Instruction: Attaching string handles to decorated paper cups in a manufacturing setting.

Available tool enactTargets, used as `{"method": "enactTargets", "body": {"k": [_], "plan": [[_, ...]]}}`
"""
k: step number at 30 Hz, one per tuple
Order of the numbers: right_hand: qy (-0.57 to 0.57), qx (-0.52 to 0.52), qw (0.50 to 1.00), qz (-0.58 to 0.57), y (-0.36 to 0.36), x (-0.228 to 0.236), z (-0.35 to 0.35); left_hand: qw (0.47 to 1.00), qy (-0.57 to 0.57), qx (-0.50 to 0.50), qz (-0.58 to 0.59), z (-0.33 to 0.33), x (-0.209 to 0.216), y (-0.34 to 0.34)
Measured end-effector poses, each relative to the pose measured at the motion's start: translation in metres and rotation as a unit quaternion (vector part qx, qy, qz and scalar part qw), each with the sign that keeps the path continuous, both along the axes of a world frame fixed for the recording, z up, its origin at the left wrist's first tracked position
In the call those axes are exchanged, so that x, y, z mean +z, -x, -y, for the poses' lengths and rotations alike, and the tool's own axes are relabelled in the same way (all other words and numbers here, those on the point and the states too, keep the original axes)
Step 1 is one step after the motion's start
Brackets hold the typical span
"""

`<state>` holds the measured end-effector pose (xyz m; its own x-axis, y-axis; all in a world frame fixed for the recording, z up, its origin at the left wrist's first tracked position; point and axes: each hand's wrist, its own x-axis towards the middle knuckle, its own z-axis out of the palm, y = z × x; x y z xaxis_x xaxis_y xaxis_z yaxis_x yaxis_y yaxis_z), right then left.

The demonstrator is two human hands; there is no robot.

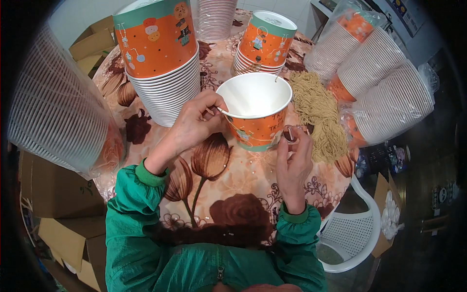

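A white-lined orange paper bucket (260, 124) with a green base band stands upright on the table in front of me. My left hand (202, 114) pinches its left rim, thumb and fingers closed. A thin tan cord (239, 140) hangs in a loop across the bucket's front, and a short bit of cord shows at the far rim. Beside the bucket's right side, my right hand (296, 163) is closed around a small shiny dark metal tool (291, 134); its exact kind is hard to make out.
A heap of tan cords (318, 112) lies right of the bucket. Nested bucket stacks (163, 87) stand upside down behind, with a shorter stack (265, 41). Plastic-wrapped stacks (384, 92) lean at right; another (61, 107) stands left. Cardboard boxes (63, 194) and a white chair (352, 228) flank the table.
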<state>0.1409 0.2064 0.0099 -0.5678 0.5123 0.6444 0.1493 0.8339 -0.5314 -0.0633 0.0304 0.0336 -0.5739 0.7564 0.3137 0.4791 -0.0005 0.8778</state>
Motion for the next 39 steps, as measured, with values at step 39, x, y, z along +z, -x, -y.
{"method": "enactTargets", "body": {"k": [39], "plan": [[0.581,0.27,0.739,-0.207,0.002,-0.012,-0.024,0.991,0.0,-0.079,0.108,-0.007,-0.017,0.0]]}}
